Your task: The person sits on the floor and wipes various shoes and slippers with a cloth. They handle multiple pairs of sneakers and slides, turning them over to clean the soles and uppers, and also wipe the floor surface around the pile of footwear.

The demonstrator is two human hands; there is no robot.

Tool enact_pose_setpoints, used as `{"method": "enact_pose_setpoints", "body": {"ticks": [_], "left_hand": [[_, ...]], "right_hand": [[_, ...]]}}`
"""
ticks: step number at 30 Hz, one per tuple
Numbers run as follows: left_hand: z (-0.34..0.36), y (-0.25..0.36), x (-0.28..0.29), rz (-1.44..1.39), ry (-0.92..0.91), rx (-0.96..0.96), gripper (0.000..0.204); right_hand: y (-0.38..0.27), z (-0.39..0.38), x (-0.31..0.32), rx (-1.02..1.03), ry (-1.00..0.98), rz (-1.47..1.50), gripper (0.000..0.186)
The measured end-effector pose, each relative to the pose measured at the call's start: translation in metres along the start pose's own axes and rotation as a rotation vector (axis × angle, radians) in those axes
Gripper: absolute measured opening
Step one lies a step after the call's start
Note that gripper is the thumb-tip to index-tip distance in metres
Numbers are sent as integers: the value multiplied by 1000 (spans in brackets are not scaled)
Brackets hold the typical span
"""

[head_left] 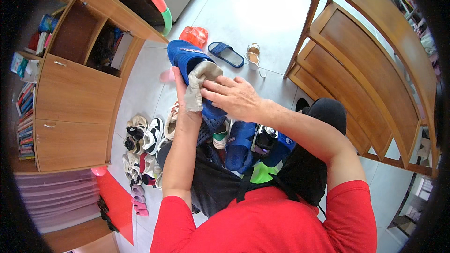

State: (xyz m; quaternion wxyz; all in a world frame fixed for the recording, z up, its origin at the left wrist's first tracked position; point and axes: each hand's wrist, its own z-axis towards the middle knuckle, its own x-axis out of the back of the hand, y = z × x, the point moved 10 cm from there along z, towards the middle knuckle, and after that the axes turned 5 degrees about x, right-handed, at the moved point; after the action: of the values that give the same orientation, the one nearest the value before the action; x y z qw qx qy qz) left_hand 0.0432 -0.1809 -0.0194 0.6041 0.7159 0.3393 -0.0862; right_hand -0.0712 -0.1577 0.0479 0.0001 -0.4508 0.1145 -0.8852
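"Wiping the blue slipper (184,52) with the beige cloth (206,74), it seems?"

"Looks that way. The slipper is up in front of the person, above the floor (276,14)."

"And the hands?"

"The left hand (181,89) seems to grip the slipper, most fingers hidden. The right hand (236,97) lies on the cloth, fingers half-extended; whether they pinch it, I cannot tell."

"Another stroke?"

"That calls for a steady left hold, I'd judge."

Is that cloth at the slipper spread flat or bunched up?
Bunched up: the beige cloth bulges in folds against the blue slipper, under the right hand, one end hanging loose.
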Motion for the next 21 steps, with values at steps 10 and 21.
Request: {"method": "enact_pose_setpoints", "body": {"ticks": [10,21], "left_hand": [[-3,-17,-15,-1,49,61,75],[-4,-22,-15,-50,64,50,74]], "right_hand": [[44,-1,-10,-359,66,103,29],[74,19,-22,-593,-42,273,22]]}}
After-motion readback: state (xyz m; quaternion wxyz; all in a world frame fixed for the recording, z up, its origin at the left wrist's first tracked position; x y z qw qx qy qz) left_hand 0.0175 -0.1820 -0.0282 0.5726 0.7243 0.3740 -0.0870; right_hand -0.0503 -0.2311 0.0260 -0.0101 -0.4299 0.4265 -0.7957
